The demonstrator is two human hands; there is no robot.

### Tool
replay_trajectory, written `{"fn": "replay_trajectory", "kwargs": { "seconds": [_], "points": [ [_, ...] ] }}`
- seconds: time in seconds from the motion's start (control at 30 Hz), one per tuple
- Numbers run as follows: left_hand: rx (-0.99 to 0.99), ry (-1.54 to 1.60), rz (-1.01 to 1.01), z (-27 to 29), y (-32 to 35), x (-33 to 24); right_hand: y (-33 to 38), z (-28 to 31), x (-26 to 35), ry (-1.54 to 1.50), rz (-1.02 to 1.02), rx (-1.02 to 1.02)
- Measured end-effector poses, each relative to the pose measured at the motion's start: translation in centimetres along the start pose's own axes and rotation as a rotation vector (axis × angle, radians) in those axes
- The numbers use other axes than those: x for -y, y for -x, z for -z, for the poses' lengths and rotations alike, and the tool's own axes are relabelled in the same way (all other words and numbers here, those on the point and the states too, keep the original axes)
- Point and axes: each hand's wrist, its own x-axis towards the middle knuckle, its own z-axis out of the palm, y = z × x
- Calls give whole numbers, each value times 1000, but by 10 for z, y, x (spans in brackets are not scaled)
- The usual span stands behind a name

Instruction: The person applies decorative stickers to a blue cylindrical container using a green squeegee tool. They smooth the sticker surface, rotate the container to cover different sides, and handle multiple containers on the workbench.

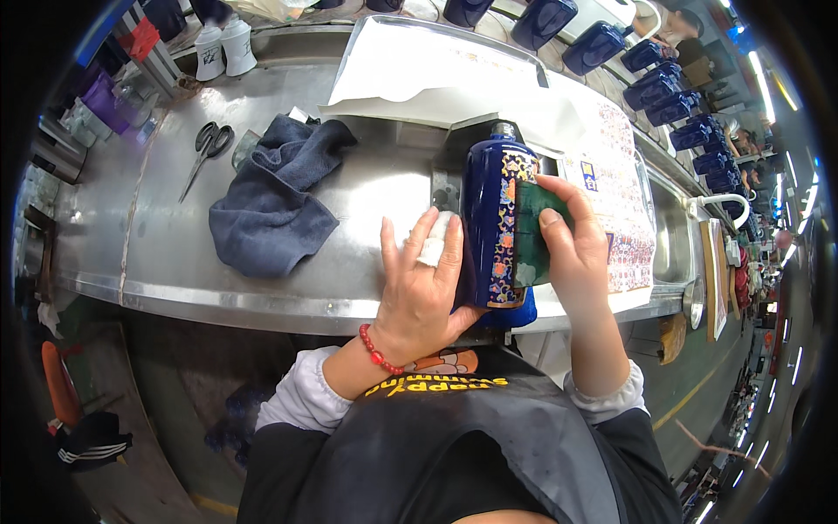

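Observation:
A dark blue glossy bottle (485, 218) lies tilted at the front of the metal bench, its neck pointing away from me. A band of colourful floral decoration (506, 231) runs along its side. My right hand (572, 240) pinches a flat dark green scraper (530, 236) between thumb and fingers, its edge against the decorated band. My left hand (423, 271) is at the bottle's left side with fingers spread and the thumb by its base. White wrapping (429, 251) covers part of one left finger.
A dark blue-grey cloth (279, 201) and black-handled scissors (206, 157) lie left on the bench. Printed decal sheets (624, 201) and a white-covered tray (419, 70) lie beyond. A sink (670, 227) is at right. Several blue bottles (594, 48) line the back; two white bottles (237, 48) stand far left.

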Motion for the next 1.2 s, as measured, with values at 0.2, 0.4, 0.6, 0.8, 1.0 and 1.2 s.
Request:
{"fn": "replay_trajectory", "kwargs": {
  "seconds": [0.2,0.4,0.6,0.8,1.0,1.2],
  "points": [
    [8,11,-4,2,-2,-2,-23,-4,10,-230,25,-51],
    [16,8,-5,1,-1,0,-48,4,2,-32,123,-99],
    [9,-8,-22,3,-2,0,-62,-5,17,259,203,-65],
    [10,38,11,7,-6,-7,-47,16,-3,-138,92,-57],
    [-12,-54,-28,1,-6,-3,1,32,-35,113,345,-263],
    [16,-105,-14,-3,-1,-2,53,21,-18,580,1132,240]
  ]
}}
